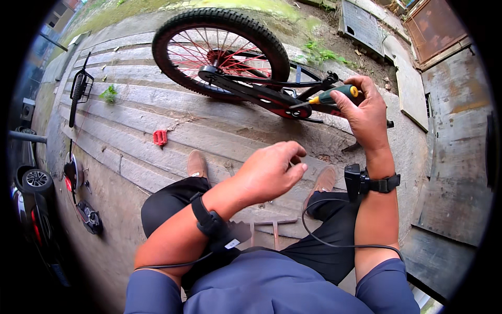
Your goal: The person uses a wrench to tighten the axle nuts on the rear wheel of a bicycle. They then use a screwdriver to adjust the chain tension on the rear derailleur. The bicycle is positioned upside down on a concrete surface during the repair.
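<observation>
My right hand grips a screwdriver by its green and yellow handle. The screwdriver's metal shaft points left at the dark chain guard of a bicycle lying tilted in front of me; whether its tip touches cannot be told. The bicycle's wheel has a knobby black tyre and red spokes. My left hand hovers between my knees, apart from the bicycle. Its fingers are curled toward the thumb, and anything between them is hidden.
A red pedal lies on the stone slabs left of my feet. Farther left are a black bicycle rack and a dark bag-like item, beside a parked car. Weathered panels stand close on my right. A cable crosses my lap.
</observation>
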Motion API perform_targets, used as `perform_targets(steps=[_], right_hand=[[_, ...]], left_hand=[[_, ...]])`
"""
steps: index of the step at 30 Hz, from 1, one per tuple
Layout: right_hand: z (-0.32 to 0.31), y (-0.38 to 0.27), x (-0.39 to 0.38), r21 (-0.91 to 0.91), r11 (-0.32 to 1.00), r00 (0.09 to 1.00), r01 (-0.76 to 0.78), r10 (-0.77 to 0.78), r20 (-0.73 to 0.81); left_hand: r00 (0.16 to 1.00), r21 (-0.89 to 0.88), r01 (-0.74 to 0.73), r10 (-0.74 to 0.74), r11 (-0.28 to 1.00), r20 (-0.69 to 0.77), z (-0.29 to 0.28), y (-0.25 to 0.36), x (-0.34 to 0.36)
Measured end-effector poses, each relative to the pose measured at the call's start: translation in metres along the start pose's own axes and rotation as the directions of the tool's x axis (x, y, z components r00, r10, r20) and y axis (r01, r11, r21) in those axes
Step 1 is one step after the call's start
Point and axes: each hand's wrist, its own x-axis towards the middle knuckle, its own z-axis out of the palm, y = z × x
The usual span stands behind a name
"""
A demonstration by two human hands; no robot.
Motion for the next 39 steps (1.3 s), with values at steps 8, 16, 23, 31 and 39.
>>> perform_targets(steps=[8, 16, 23, 31, 39], right_hand=[[0.047, 0.008, 0.027, 0.333, 0.908, 0.960, -0.253, 0.194, 0.201], [0.091, -0.001, 0.003, 0.302, 0.931, 0.957, -0.206, 0.127, 0.259], [0.118, -0.009, -0.026, 0.315, 0.944, 0.924, -0.097, -0.032, 0.380], [0.109, -0.036, -0.050, 0.374, 0.925, 0.909, -0.064, -0.100, 0.405], [0.069, -0.041, -0.073, 0.330, 0.943, 0.909, -0.047, -0.096, 0.405]], left_hand=[[0.989, 0.083, 0.076, -0.086, 0.994, 0.123, 0.028, -0.028, 0.024], [0.879, -0.933, 0.217, -0.474, 0.288, 0.058, -0.016, -0.052, 0.062], [0.815, -0.983, 0.116, -0.579, 0.141, 0.013, -0.016, -0.068, 0.055], [0.698, -0.915, 0.183, -0.703, 0.360, -0.137, -0.062, -0.091, 0.029], [0.646, -0.614, 0.433, -0.702, 0.660, -0.299, -0.120, -0.110, -0.011]])
